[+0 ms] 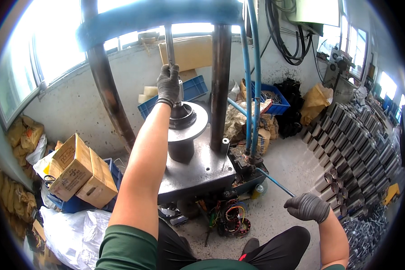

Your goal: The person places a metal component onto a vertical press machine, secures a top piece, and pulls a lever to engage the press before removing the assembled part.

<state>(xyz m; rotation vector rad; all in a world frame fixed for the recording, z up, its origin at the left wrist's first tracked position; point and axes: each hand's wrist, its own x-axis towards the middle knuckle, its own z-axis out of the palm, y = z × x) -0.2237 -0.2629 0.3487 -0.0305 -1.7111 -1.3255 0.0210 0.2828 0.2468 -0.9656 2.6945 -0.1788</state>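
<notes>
My left hand, in a dark grey knit glove, is closed around an upright metal rod under the press's blue crossbeam. Below that hand, a dark ringed metal part sits on a round metal plate. The plate rests on a thick dark cylinder on the steel press table. Low at the right, my gloved right hand is closed on the end of a blue lever. That lever runs down from the base of the blue pipes.
Dark steel columns flank the press table. Many stacked metal tubes fill the right side, above loose metal pieces. Cardboard boxes and white plastic sacks lie at left. Coloured wires lie under the table.
</notes>
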